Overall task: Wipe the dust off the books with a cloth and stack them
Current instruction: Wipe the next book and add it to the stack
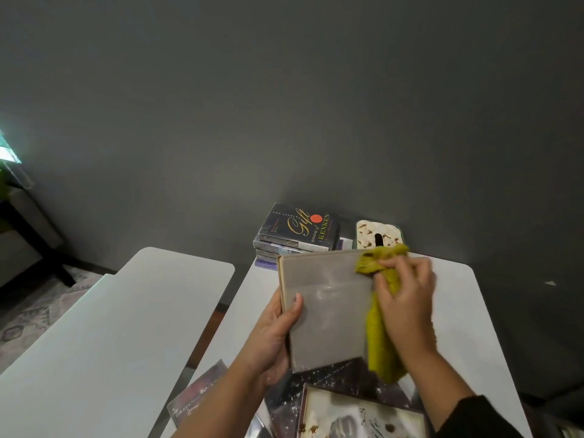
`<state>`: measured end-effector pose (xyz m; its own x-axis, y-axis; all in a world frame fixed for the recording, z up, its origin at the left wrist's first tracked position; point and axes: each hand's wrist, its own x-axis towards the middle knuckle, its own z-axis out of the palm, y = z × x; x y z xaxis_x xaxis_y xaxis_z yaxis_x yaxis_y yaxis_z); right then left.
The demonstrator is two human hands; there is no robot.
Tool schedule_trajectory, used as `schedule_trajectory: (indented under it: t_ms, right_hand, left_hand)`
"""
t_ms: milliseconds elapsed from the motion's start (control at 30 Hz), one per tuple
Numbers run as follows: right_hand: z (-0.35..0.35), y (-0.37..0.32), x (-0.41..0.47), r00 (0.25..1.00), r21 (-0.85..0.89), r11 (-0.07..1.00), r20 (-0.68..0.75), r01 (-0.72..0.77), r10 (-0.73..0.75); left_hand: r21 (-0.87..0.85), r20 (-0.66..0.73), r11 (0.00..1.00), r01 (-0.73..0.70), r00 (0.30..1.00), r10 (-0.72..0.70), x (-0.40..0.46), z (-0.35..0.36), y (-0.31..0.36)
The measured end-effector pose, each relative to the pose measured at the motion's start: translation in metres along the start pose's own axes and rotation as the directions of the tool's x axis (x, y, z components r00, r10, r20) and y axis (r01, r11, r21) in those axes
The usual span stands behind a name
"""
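The left hand point(278, 330) grips the grey book point(325, 308) by its near-left edge. The right hand point(404, 295) clutches the yellow cloth point(382, 327) at the book's far-right edge, so the cover's unwiped area lies left of it.

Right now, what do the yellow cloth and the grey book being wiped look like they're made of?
The yellow cloth looks like soft woven or terry fabric: it bunches in the right hand and hangs limp, with a nubby surface. The grey book, held by the left hand, looks like a hardback, board with a matte cloth or paper cover: stiff, flat, tan edge, dull sheen. The exact covering is unclear.
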<state>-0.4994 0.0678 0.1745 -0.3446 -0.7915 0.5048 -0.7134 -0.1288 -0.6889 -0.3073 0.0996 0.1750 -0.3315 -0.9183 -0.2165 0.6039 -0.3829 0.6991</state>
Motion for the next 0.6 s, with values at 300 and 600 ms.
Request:
schedule_trajectory:
  t_ms: [300, 600]
  right_hand:
    - [0.014, -0.048, -0.065, 0.821, 0.075, 0.867, 0.291, 0.492, -0.491]
    - [-0.005, 0.017, 0.003, 0.998, -0.135, 0.991, 0.055, 0.004, 0.004]
  left_hand:
    - [-0.095, -0.072, 0.995, -0.040, 0.997, 0.034, 0.012, -0.003, 0.008]
    - [-0.085, -0.118, 0.993, -0.083, 0.990, 0.073, 0.007, -0.010, 0.009]
